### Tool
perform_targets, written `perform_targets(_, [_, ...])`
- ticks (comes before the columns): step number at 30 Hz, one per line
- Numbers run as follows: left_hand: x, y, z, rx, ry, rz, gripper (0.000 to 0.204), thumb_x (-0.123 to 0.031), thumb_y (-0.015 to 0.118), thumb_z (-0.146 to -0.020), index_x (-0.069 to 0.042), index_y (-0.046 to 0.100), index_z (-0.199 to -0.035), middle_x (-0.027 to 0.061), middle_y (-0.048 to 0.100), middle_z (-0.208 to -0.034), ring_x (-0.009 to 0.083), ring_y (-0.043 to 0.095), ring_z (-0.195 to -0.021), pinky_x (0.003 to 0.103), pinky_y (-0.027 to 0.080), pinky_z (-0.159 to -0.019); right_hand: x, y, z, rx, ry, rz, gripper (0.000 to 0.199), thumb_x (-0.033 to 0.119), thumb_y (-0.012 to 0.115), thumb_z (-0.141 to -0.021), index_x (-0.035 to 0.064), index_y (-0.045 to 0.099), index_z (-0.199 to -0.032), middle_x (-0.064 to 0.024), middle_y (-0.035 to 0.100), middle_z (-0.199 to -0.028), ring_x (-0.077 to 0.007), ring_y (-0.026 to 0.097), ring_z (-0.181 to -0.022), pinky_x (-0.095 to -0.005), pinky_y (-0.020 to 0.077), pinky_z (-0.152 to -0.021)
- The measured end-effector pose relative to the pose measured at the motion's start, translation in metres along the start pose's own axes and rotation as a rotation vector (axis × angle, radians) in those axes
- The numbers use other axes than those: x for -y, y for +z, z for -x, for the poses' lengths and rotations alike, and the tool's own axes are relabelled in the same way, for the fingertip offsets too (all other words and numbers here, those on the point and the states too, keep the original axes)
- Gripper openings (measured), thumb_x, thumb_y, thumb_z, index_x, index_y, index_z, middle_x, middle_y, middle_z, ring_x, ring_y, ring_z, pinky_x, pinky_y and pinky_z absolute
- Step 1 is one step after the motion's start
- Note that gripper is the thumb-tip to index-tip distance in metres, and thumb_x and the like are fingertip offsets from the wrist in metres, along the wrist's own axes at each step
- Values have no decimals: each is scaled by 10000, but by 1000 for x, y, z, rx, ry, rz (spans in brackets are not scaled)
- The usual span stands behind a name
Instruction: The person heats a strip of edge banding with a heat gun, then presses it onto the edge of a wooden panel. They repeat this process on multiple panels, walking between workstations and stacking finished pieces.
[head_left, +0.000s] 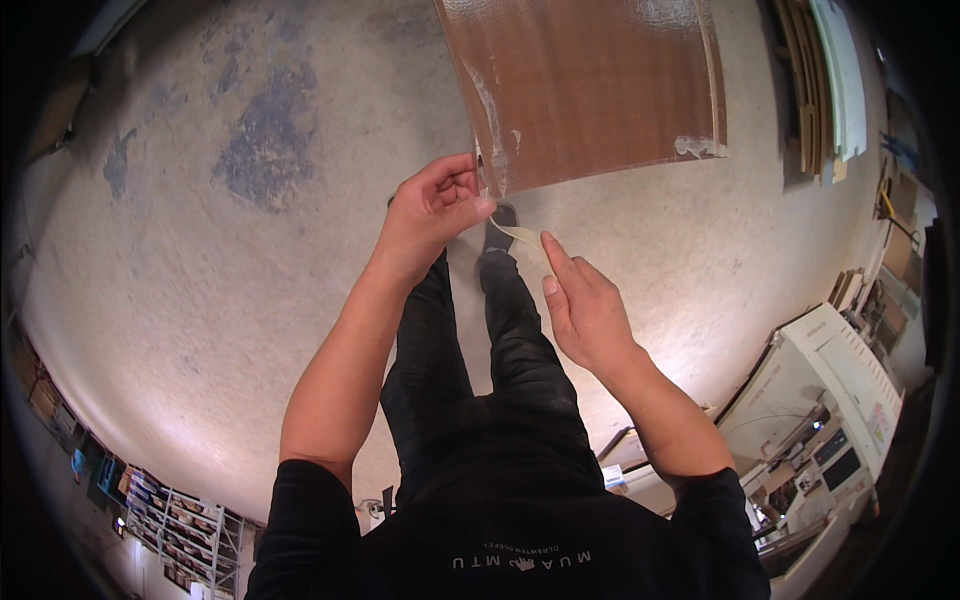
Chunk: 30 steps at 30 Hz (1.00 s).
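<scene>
A brown rectangular panel [600,95] with clear, shiny film or tape along its edges lies ahead of me. At its near left corner is my left hand [428,212], thumb and fingers closed in a pinch on the end of a pale, narrow strip [522,235] that looks like tape. The strip curves slackly across to my right hand [592,315], whose fingers are closed on its other end. Whether the left end is stuck to the panel's corner is hidden by my fingers.
My shoe [503,216] is just below the panel's near edge, on a concrete floor [330,90] with dark stains. Boards [805,90] lean at the far right. A large pale machine [815,400] stands at right, and a metal shelf rack [185,530] at lower left.
</scene>
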<state>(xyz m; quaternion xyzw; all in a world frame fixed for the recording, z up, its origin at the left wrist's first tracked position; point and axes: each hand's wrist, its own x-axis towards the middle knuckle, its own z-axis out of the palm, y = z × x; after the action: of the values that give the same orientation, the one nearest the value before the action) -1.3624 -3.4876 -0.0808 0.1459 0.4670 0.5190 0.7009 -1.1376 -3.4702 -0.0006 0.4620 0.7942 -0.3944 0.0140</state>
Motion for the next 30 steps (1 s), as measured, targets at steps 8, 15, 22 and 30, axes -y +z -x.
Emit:
perform_targets(8, [4, 1, -1, -4, 17, 18, 534, -126, 757, -834, 48, 533, -1286, 27, 616, -1035, 115, 587, -954, 282, 500, -879, -2, 1, 2, -42, -22, 21, 506, 88, 600, -894, 11, 492, -1382, -164, 570, -816, -347, 578, -699, -434, 495, -637])
perform_targets(15, [3, 3, 0, -30, 10, 13, 510, -136, 735, -854, 41, 533, -1287, 30, 627, -1059, 109, 590, -974, 265, 467, -910, -4, 0, 1, -63, -10, 51, 488, 82, 603, -892, 10, 514, -1366, -158, 567, -807, -337, 573, -679, -429, 492, -623])
perform_targets(22, [3, 6, -1, -55, 1, 21, 441, -104, 688, -893, 34, 536, -1283, 26, 628, -1062, 108, 593, -983, 273, 477, -900, -4, 1, 1, -73, 16, 47, 480, 85, 597, -902, 6, 513, -1368, -152, 566, -800, -330, 574, -680, -427, 492, -625])
perform_targets(30, [3, 7, 0, -70, 3, 21, 414, -99, 680, -900, 30, 544, -1269, 21, 627, -1042, 110, 602, -951, 282, 496, -879, 0, 7, -3, -71, 63, -13, 463, 102, 575, -921, 7, 508, -1369, -168, 587, -828, -346, 589, -719, -438, 498, -666])
